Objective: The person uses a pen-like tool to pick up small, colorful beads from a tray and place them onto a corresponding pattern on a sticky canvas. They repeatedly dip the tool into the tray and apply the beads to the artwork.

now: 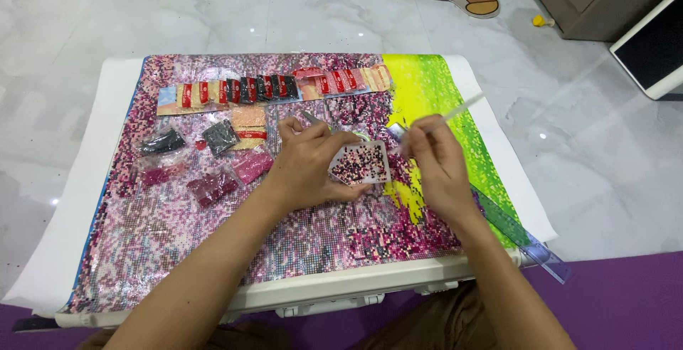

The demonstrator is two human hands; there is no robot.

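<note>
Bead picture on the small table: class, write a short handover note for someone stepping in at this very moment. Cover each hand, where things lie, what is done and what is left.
Left hand: holds the white bead tray, filled with dark and pink beads, over the picture.
Right hand: grip on the clear pen, tip beside the tray.
Bead bags lie on the left part of the picture; a ruler lies at the right edge.
Done: most of the canvas is covered with beads.
Left: the yellow-green strip on the right looks bare.
</note>
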